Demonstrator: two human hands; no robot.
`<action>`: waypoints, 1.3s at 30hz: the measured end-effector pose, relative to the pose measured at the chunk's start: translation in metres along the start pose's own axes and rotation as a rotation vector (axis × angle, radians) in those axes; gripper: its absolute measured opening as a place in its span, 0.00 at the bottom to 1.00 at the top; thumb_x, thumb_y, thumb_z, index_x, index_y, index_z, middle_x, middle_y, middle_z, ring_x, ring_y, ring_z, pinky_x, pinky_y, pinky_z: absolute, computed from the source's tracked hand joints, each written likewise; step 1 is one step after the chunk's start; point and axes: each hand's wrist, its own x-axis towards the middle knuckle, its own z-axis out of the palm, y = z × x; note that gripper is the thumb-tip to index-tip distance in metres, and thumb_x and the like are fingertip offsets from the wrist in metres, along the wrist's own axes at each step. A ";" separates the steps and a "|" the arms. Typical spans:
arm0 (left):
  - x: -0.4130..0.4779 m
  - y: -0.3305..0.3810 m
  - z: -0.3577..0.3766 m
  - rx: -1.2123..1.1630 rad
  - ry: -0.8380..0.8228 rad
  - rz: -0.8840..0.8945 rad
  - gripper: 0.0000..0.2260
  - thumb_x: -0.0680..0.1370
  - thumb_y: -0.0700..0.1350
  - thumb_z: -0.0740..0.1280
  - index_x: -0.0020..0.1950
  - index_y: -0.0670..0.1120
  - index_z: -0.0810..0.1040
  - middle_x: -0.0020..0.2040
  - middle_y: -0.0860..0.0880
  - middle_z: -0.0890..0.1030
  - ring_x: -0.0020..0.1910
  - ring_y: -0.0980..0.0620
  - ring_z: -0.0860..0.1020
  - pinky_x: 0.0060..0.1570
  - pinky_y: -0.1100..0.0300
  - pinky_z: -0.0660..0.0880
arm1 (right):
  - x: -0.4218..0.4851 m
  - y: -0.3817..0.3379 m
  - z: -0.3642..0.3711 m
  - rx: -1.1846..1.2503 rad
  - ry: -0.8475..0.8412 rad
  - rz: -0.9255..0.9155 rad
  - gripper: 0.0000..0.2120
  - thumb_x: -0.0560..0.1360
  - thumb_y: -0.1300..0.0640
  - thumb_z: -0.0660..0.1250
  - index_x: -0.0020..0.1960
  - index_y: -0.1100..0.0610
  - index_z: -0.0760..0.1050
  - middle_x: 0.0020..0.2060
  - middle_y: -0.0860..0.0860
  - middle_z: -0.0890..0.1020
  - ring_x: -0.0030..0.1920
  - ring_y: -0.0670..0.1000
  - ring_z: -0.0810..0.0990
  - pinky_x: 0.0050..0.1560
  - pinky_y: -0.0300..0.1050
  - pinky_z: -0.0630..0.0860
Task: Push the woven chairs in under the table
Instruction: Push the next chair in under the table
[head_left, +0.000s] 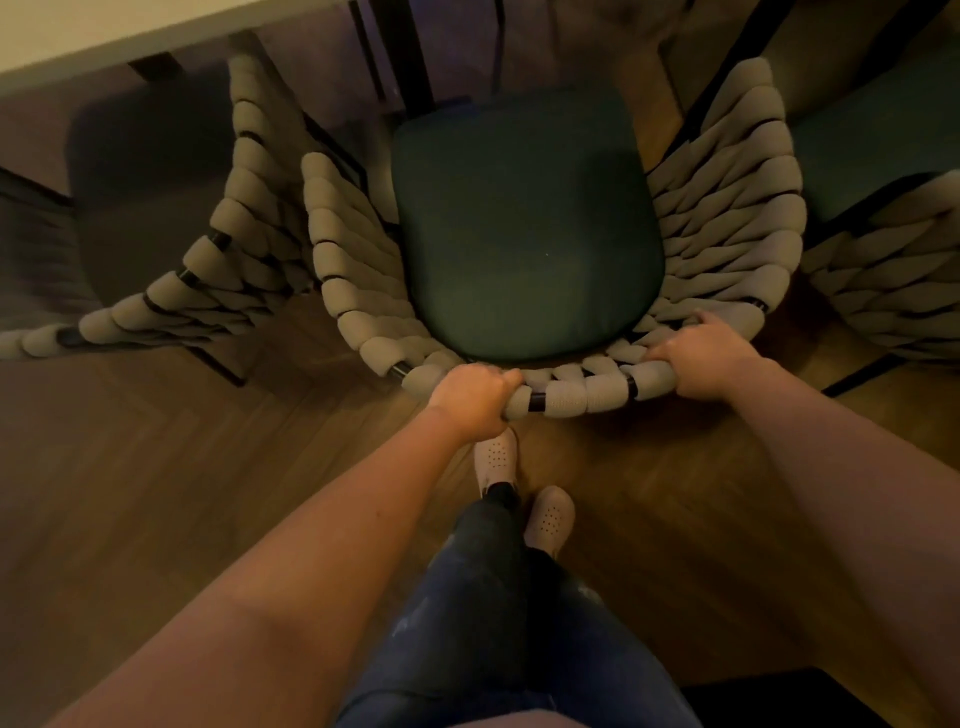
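Head | both hands: left hand, right hand grip woven chair backrest rim

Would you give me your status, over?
Left hand, right hand grip rim of beige woven chair. Dark green seat cushion not yet under pale tabletop. Left neighbour chair, right neighbour chair close.

Bare forearms, dark blue jeans with pale flecks, white perforated shoes
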 end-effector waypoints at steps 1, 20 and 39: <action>0.003 -0.003 -0.004 -0.025 -0.032 0.030 0.20 0.74 0.50 0.68 0.65 0.52 0.72 0.53 0.51 0.80 0.50 0.51 0.79 0.49 0.55 0.78 | 0.002 0.004 -0.001 -0.010 -0.003 0.002 0.23 0.75 0.56 0.67 0.68 0.41 0.69 0.61 0.45 0.78 0.66 0.50 0.73 0.76 0.60 0.51; 0.017 0.010 -0.033 0.112 -0.149 0.029 0.23 0.79 0.45 0.64 0.73 0.52 0.65 0.56 0.48 0.79 0.53 0.49 0.78 0.48 0.58 0.72 | 0.003 0.028 0.004 -0.012 -0.005 -0.022 0.23 0.76 0.51 0.64 0.71 0.41 0.68 0.66 0.45 0.75 0.67 0.48 0.71 0.76 0.59 0.52; 0.049 -0.033 -0.083 0.121 -0.141 -0.046 0.24 0.79 0.45 0.65 0.74 0.55 0.64 0.56 0.51 0.79 0.52 0.52 0.78 0.50 0.60 0.74 | 0.051 0.036 -0.043 0.021 0.068 -0.077 0.20 0.75 0.51 0.65 0.67 0.45 0.72 0.59 0.48 0.79 0.63 0.51 0.75 0.74 0.66 0.52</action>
